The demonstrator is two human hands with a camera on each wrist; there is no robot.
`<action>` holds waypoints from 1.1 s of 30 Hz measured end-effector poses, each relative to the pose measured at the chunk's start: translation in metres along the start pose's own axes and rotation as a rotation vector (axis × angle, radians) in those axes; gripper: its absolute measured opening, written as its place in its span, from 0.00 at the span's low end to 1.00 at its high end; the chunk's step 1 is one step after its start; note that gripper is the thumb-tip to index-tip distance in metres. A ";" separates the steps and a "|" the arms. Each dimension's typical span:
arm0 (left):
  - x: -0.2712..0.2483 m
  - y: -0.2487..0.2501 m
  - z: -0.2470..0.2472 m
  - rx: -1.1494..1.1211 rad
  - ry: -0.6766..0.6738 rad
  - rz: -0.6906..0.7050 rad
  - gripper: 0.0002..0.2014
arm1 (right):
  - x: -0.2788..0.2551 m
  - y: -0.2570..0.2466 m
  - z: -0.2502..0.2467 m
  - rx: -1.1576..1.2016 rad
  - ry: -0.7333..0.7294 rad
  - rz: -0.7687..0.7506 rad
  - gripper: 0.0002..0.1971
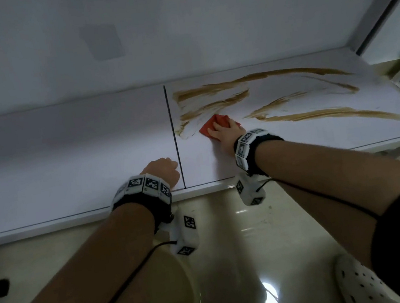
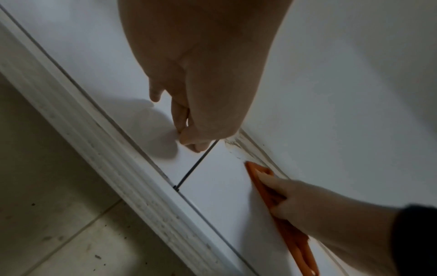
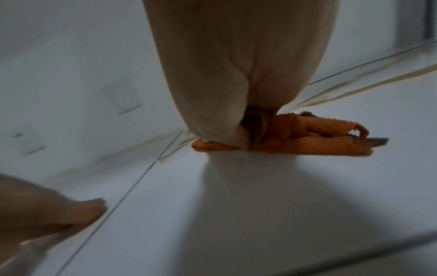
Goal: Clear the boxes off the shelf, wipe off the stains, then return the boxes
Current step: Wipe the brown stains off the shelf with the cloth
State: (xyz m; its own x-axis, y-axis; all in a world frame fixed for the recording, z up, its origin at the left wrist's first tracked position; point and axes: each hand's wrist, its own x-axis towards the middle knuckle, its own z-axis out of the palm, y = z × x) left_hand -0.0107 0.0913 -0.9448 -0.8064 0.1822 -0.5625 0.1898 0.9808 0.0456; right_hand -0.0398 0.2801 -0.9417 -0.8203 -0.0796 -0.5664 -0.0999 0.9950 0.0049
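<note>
On the white shelf (image 1: 72, 153) the right hand (image 1: 227, 132) presses an orange cloth (image 1: 215, 123) flat, fingers (image 2: 272, 179) laid straight over it, at the left end of the brown stains (image 1: 291, 116). No boxes show in any view; the shelf looks cleared and the wiping barely begun, since long streaks run right and toward the back wall. The left hand (image 1: 162, 172) rests on the shelf beside the dark seam (image 1: 174, 139), fingers curled into a loose fist around nothing.

My worry is smearing. The cloth is small and folded, and one edge already looks soiled, so dragging it across wet streaks could spread them thinner instead of lifting them. Stain could also get pushed into the seam or the back corner, where it is hard to reach. The far right streaks call for a long lean.
</note>
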 end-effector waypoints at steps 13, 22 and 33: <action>-0.008 0.003 -0.009 0.108 -0.035 0.032 0.23 | -0.022 0.012 0.034 0.040 0.099 -0.233 0.37; 0.001 -0.003 -0.002 0.021 -0.042 0.042 0.22 | 0.015 -0.017 -0.002 -0.045 -0.004 -0.074 0.37; -0.005 -0.030 0.002 -0.248 0.146 0.001 0.23 | -0.018 -0.044 0.017 -0.018 -0.008 -0.285 0.38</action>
State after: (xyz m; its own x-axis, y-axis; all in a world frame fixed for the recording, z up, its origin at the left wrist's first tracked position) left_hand -0.0115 0.0609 -0.9454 -0.8818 0.1735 -0.4386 0.0621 0.9645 0.2566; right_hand -0.0107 0.2384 -0.9455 -0.7531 -0.3553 -0.5537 -0.3360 0.9313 -0.1404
